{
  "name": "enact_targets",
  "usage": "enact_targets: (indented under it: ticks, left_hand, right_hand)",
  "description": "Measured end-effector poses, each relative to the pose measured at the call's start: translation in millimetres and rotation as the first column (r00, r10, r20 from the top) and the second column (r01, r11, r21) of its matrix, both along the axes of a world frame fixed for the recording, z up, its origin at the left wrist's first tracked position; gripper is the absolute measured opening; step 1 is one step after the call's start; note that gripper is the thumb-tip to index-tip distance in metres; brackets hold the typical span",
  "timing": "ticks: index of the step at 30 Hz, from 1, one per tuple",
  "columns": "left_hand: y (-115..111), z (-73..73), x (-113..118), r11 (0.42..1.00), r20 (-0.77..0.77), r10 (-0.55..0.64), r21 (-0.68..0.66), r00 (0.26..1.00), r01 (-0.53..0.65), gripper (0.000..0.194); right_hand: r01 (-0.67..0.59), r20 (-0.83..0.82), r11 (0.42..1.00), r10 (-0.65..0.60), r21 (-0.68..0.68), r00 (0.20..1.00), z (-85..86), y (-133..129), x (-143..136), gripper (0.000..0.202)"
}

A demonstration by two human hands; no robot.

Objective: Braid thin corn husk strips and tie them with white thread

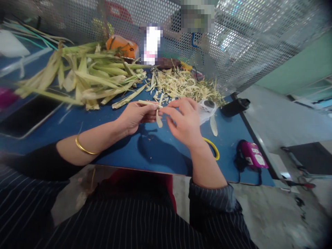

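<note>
Above the blue table [166,154], my left hand [135,117] pinches a pale husk strip [159,119] between thumb and fingers. My right hand [184,119] meets it from the right, thumb and forefinger closed at the crossing of the strips. One strip end hangs down between the hands, while another lies along my left fingers. Behind my left hand is a heap of long green-yellow husks [90,76]. A pile of small cut husk pieces [184,84] lies behind my right hand.
A yellow ring-shaped handle [214,148] lies right of my right wrist. Beyond it are a black cylinder [235,107] and a purple box with a black cord [253,155]. A dark flat panel [28,112] lies at left. Perforated metal mesh [249,45] stands behind the table.
</note>
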State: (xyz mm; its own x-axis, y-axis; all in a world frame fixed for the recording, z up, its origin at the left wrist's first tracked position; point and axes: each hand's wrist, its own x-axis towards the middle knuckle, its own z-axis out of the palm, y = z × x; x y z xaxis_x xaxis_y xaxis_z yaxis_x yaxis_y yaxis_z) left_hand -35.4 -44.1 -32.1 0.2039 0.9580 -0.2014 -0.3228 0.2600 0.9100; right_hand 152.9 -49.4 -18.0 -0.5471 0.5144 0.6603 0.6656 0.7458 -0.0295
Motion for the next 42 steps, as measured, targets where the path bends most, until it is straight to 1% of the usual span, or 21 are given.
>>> enact_targets:
  ticks: [1, 3, 5, 6, 8, 9, 10, 12, 14, 15, 16, 17, 20, 22, 25, 27, 29, 31, 33, 37, 42]
  left_hand:
    - [0.7, -1.2, -0.2, 1.0, 0.003, 0.008, -0.006, 1.0, -0.008, 0.027]
    - [1.4, -3.8, 0.0, 1.0, 0.001, 0.009, 0.0, 1.0, -0.009, 0.027]
    - [1.4, -6.2, 1.0, 1.0, -0.005, -0.003, 0.027, 1.0, 0.003, 0.028]
    - [1.1, -7.0, 1.7, 0.999, -0.013, -0.012, 0.044, 1.0, 0.013, 0.028]
    - [-0.2, -6.8, 3.2, 0.996, -0.05, -0.036, 0.078, 0.998, 0.04, 0.028]
    - [-1.1, -5.9, 3.9, 0.994, -0.077, -0.046, 0.096, 0.996, 0.053, 0.028]
    - [-2.1, -4.5, 4.5, 0.991, -0.109, -0.051, 0.114, 0.993, 0.064, 0.026]
    - [-4.0, -1.5, 5.3, 0.987, -0.168, -0.042, 0.148, 0.985, 0.067, 0.023]
    - [-5.4, 1.0, 5.3, 0.984, -0.208, -0.038, 0.162, 0.977, 0.073, 0.021]
    - [-5.7, 1.6, 5.0, 0.984, -0.222, -0.044, 0.161, 0.974, 0.081, 0.02]
    - [-5.9, 2.0, 4.6, 0.983, -0.235, -0.054, 0.16, 0.97, 0.093, 0.02]
    - [-5.9, 1.9, 4.1, 0.981, -0.248, -0.063, 0.161, 0.967, 0.106, 0.02]
    - [-4.8, 0.2, 2.1, 0.974, -0.288, -0.056, 0.196, 0.956, 0.116, 0.019]
    - [-3.5, -1.6, 0.7, 0.958, -0.304, -0.027, 0.265, 0.952, 0.112, 0.017]
    - [-1.4, -4.3, -0.7, 0.902, -0.332, 0.038, 0.417, 0.942, 0.111, 0.014]
    - [-0.5, -6.0, -0.5, 0.881, -0.33, 0.034, 0.456, 0.943, 0.128, 0.015]
    - [-0.5, -7.3, 1.3, 0.894, -0.293, -0.015, 0.424, 0.956, 0.144, 0.02]
    - [-1.4, -7.7, 4.0, 0.917, -0.241, -0.04, 0.376, 0.97, 0.132, 0.024]
    - [-3.0, -6.6, 6.7, 0.931, -0.217, -0.015, 0.354, 0.976, 0.093, 0.025]
    - [-6.6, -1.4, 9.6, 0.937, -0.186, 0.044, 0.348, 0.982, 0.024, 0.023]
    - [-7.5, -0.5, 9.5, 0.948, -0.164, 0.063, 0.317, 0.984, -0.008, 0.023]
  right_hand:
    - [-0.015, 0.081, 0.999, 0.012, 0.045, 0.997, -1.6, -0.2, -1.4, 0.02]
    - [-0.054, 0.171, 0.994, 0.037, 0.099, 0.985, -6.0, -0.6, -5.3, 0.015]
    - [-0.078, 0.145, 0.992, 0.063, 0.102, 0.987, -10.5, -1.2, -8.8, 0.012]
    - [-0.066, 0.074, 0.995, 0.06, 0.081, 0.996, -12.3, -1.5, -10.1, 0.011]
    - [-0.001, -0.154, 1.0, -0.003, -0.024, 0.988, -15.2, -1.9, -11.6, 0.009]
    - [0.031, -0.277, 0.994, -0.059, -0.106, 0.959, -16.4, -1.7, -12.0, 0.009]
    - [0.043, -0.383, 0.979, -0.118, -0.199, 0.916, -17.5, -1.4, -12.3, 0.01]
    - [-0.012, -0.529, 0.918, -0.217, -0.396, 0.82, -19.6, -0.3, -12.9, 0.011]
    - [-0.127, -0.593, 0.819, -0.287, -0.559, 0.752, -21.1, 0.7, -13.7, 0.01]
    - [-0.171, -0.603, 0.775, -0.311, -0.608, 0.734, -21.3, 0.8, -14.2, 0.011]
    - [-0.192, -0.606, 0.749, -0.328, -0.635, 0.725, -21.1, 0.8, -14.6, 0.012]
    - [-0.189, -0.604, 0.744, -0.337, -0.641, 0.722, -20.6, 0.6, -14.9, 0.014]
    - [-0.139, -0.59, 0.774, -0.34, -0.618, 0.732, -18.3, -0.5, -15.7, 0.017]
    - [-0.137, -0.594, 0.776, -0.344, -0.616, 0.727, -17.1, -1.1, -16.3, 0.017]
    - [-0.154, -0.621, 0.781, -0.343, -0.605, 0.705, -16.6, -1.6, -17.6, 0.015]
    - [-0.155, -0.635, 0.792, -0.337, -0.59, 0.695, -16.7, -1.9, -18.6, 0.014]
    - [-0.145, -0.64, 0.804, -0.335, -0.577, 0.691, -17.0, -2.2, -19.7, 0.015]
    - [-0.136, -0.639, 0.809, -0.336, -0.572, 0.692, -17.4, -2.7, -20.7, 0.015]
    - [-0.127, -0.644, 0.821, -0.33, -0.556, 0.69, -17.9, -3.6, -21.9, 0.016]
    - [-0.12, -0.674, 0.87, -0.277, -0.479, 0.685, -17.6, -5.9, -23.9, 0.016]
    - [-0.143, -0.68, 0.858, -0.279, -0.494, 0.678, -15.7, -6.6, -24.4, 0.016]
